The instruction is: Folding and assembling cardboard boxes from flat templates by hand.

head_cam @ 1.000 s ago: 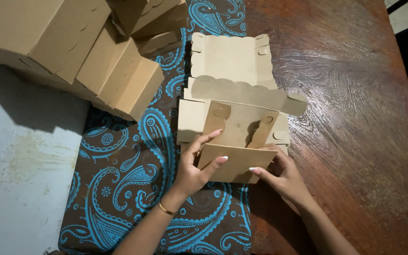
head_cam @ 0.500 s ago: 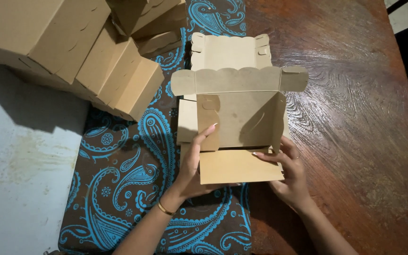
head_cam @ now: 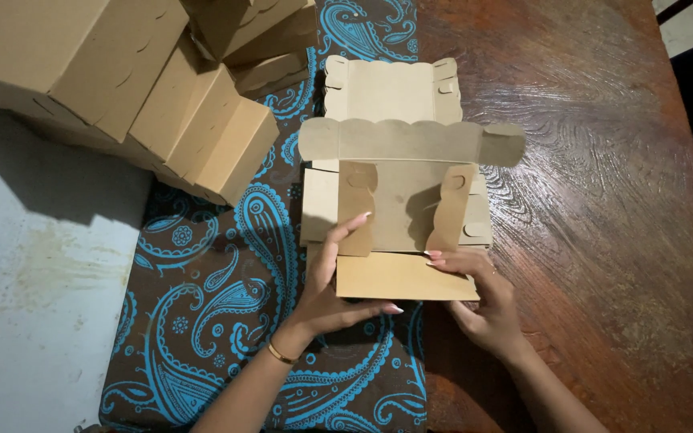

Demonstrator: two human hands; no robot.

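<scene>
While both hands, left hand (head_cam: pixel 332 281) and right hand (head_cam: pixel 483 309), hold the half-folded box (head_cam: pixel 399 208), they should press its near flap (head_cam: pixel 403 277) evenly.

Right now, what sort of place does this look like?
Probably a home or small-shop packing spot: a dark wooden table with a brown and blue paisley cloth, folded plain cardboard boxes stacked up, and a flat cardboard box blank in hand.

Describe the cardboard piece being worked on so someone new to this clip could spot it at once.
Start at the brown cloth with blue paisley between the pale surface and the wooden table. At its right edge lies a stack of flat cardboard blanks; on it is the half-folded box, held by the left hand and right hand. Unlike the finished boxes at top left, it is open, side flaps raised.
</scene>
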